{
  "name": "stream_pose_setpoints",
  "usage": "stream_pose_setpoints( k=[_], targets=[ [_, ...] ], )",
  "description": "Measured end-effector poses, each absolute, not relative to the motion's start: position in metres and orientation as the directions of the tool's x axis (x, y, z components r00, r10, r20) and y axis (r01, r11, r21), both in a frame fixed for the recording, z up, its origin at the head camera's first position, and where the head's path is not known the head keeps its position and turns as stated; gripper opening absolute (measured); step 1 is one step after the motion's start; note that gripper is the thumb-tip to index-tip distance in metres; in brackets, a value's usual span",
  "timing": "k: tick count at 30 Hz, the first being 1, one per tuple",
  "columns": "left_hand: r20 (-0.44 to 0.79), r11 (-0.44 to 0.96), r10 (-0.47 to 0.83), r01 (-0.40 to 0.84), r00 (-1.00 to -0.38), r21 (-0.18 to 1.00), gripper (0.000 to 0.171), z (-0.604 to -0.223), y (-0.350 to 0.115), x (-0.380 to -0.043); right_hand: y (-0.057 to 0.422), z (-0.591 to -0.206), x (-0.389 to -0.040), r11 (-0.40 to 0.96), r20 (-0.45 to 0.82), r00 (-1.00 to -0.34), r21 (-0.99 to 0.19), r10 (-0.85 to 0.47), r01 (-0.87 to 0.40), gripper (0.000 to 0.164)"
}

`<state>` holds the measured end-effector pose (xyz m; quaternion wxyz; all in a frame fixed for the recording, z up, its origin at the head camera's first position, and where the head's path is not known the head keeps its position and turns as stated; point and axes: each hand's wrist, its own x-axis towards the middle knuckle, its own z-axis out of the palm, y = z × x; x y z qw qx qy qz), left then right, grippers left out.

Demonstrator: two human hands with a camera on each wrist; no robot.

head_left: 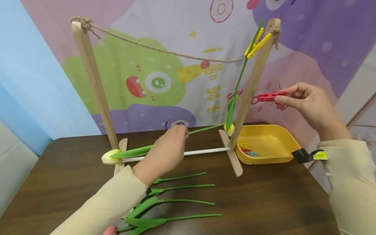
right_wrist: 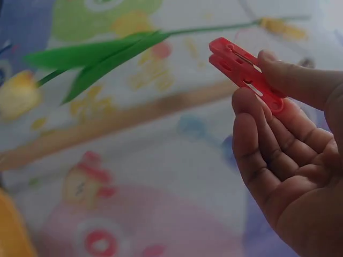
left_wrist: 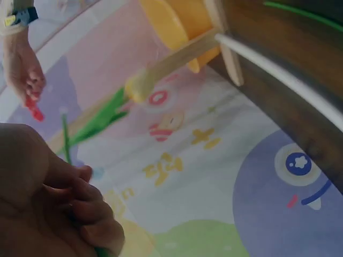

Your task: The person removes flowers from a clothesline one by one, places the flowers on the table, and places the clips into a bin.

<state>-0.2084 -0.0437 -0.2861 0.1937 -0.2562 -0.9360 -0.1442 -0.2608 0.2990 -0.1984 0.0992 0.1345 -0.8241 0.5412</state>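
Note:
My left hand (head_left: 165,148) grips the green stem of an artificial yellow tulip (head_left: 111,156), its bloom pointing left over the white crossbar (head_left: 205,151) of a wooden stand. Between thumb and fingers, my right hand (head_left: 306,101) pinches a red clothespin (head_left: 268,96) to the right of the stand's right post (head_left: 255,78). A yellow clothespin (head_left: 257,44) clamps another tulip (head_left: 231,112) to the twine (head_left: 164,50) near that post; this flower hangs bloom down. In the right wrist view the red clothespin (right_wrist: 244,72) shows clearly, with its jaw end away from the palm.
Several green-stemmed flowers (head_left: 188,202) lie in a row on the brown table (head_left: 264,202), partly hidden by my left sleeve. A yellow basin (head_left: 273,143) with a few clothespins (head_left: 246,150) stands behind the stand's right foot. A cartoon-printed cloth (head_left: 176,19) hangs at the back.

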Motion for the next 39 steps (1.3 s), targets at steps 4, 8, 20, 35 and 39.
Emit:
stream_pose_setpoints(
  k=[4, 8, 20, 35, 39],
  targets=[
    [0.454, 0.851, 0.470, 0.526, -0.757, -0.003, 0.009, -0.302, -0.046, -0.196, 0.315, -0.231, -0.267, 0.417, 0.243, -0.963, -0.868, -0.116, -0.269, 0.015],
    [0.462, 0.858, 0.487, 0.503, -0.741, -0.098, 0.015, -0.319, -0.048, -0.183, 0.329, -0.262, -0.274, 0.425, 0.174, -0.979, -0.883, -0.104, -0.202, 0.013],
    [0.232, 0.904, 0.408, 0.427, -0.883, 0.034, 0.021, -0.367, -0.042, -0.121, 0.397, -0.388, -0.334, 0.363, 0.022, -0.982, -0.927, -0.188, -0.090, 0.018],
    [-0.143, 0.904, 0.416, 0.391, -0.898, 0.171, 0.046, -0.413, -0.040, -0.092, 0.369, -0.411, -0.327, 0.570, -0.106, -0.994, -0.818, -0.015, 0.079, 0.060],
    [-0.179, 0.924, 0.365, 0.332, -0.914, 0.192, 0.063, -0.427, -0.040, -0.086, 0.356, -0.396, -0.317, 0.613, -0.143, -0.989, -0.785, -0.043, 0.087, 0.059]
  ],
)
